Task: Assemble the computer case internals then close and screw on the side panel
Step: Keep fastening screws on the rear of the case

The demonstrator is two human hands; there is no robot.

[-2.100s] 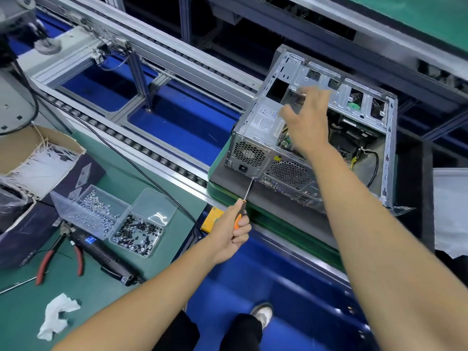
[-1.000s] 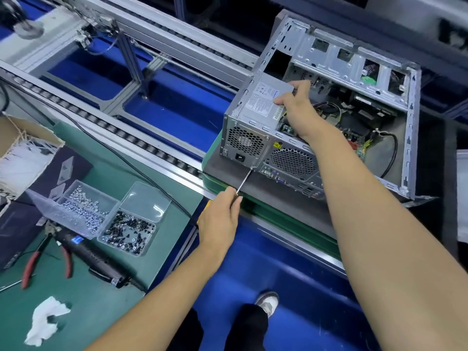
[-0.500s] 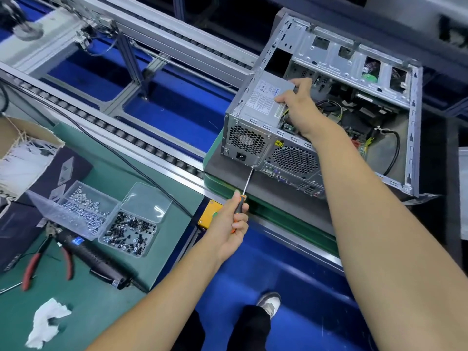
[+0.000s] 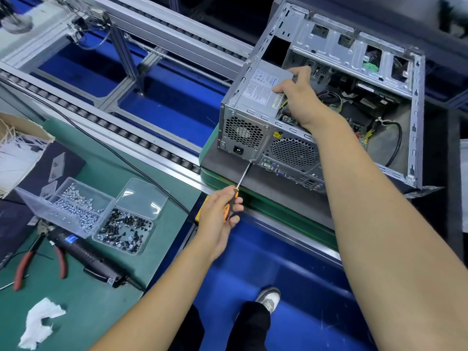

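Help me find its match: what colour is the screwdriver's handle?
Orange and black screwdriver, head view.

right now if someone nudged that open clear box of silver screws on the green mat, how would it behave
The clear screw box would probably slide rather than tip: it sits low and wide on the green mat. It likely feels heavy for its size, being well filled with silver screws. Its lid stands open, so a sharp push could spill some.

We stand over a glossy blue floor [image 4: 291, 274] that reflects bright overhead light. A green counter [image 4: 83, 307] sits at our left. Beyond it run aluminium conveyor rails [image 4: 121, 130] with rows of small rollers, on a framework of silver struts [image 4: 126, 59].
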